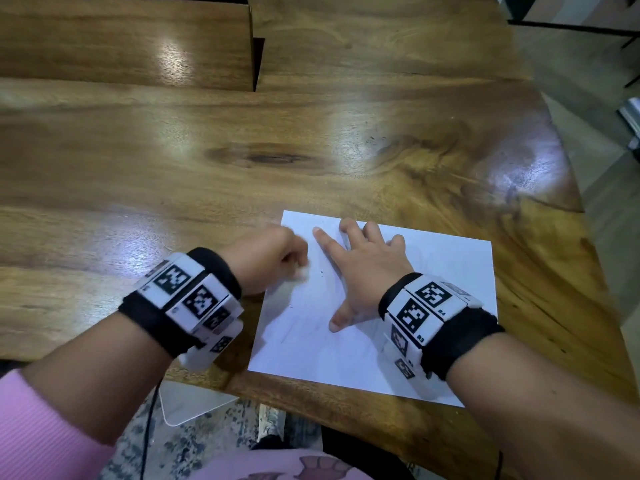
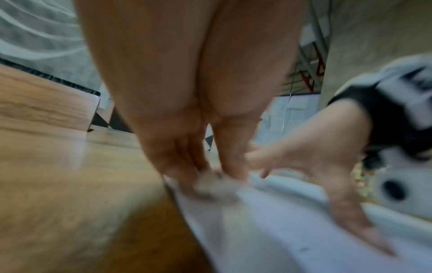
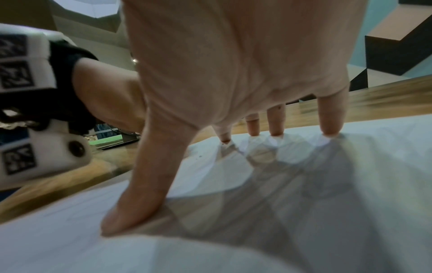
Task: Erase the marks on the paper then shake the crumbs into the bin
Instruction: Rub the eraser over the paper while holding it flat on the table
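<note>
The wooden table (image 1: 242, 161) lies bare from 9 o'clock round through 12 to 2 o'clock of the sheet of paper (image 1: 433, 306), open for a hand to pass. At 11 o'clock, far back, two wooden blocks (image 1: 138, 43) stand side by side with a narrow dark gap between them, walling off that edge. On the paper itself the right hand (image 1: 363, 268) is spread flat at its middle, and the left hand (image 1: 270, 261) crowds its 9 o'clock edge; the paper's 3 o'clock half is uncovered.
</note>
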{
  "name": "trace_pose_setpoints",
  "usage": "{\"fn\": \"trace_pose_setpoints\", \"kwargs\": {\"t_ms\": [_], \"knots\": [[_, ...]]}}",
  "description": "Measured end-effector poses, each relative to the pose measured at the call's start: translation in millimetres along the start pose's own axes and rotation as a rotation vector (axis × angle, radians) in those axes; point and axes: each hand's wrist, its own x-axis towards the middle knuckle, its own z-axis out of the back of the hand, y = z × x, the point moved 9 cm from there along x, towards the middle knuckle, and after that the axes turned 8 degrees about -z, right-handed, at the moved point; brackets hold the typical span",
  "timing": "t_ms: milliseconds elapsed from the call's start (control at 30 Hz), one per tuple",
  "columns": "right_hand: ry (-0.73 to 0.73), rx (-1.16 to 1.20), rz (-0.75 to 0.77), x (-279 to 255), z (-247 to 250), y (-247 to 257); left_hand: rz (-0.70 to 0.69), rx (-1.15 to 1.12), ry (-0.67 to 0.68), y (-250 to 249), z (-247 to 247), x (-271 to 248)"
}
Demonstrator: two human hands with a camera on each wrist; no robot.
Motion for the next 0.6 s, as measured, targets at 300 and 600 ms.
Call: {"fn": "trace_pose_setpoints", "kwargs": {"t_ms": [300, 600], "knots": [[0.001, 0.001, -0.002, 0, 0, 0, -0.049, 0.052, 0.182, -11, -23, -16], [0.001, 0.018, 0.003, 0, 0, -1, -0.060, 0.044, 0.201, -12, -31, -25]]}}
